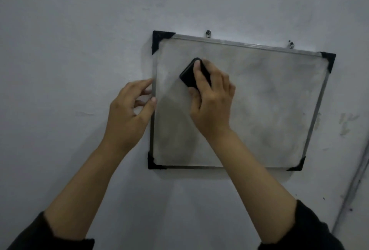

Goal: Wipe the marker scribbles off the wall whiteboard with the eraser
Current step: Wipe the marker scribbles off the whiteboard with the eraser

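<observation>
From the head camera, I see a small whiteboard (259, 100) hanging on a pale wall (79, 30). It has a thin metal frame and black corner pieces, and it hangs a bit crooked from two little hooks, one at 12 o'clock (208, 33) and one nearer 1 o'clock (291, 44).

The right hand (211, 100) grips a black eraser (192, 74). Its fingers curl over the top and the thumb pinches the side. The eraser is pressed flat on the board, up toward 10 o'clock from the board's middle.

The left hand (129, 110) is at the board's 9 o'clock edge. Its thumb and fingers pinch the frame there, so I think it is keeping the board from swinging.

How far along is the job? I can't see any clear marker lines. What I do see is gray smudge, darkest down at 7 o'clock and fainter out toward 3 o'clock. So I think most of the scribbles are gone, and what is left is rubbing away the gray haze. It may be old stain that won't come off; I can't tell.

There are no boxes, cups or trays here, so nothing is holding anything.

At 4 o'clock a pipe (351, 189) runs down the wall, well apart from the board.
</observation>
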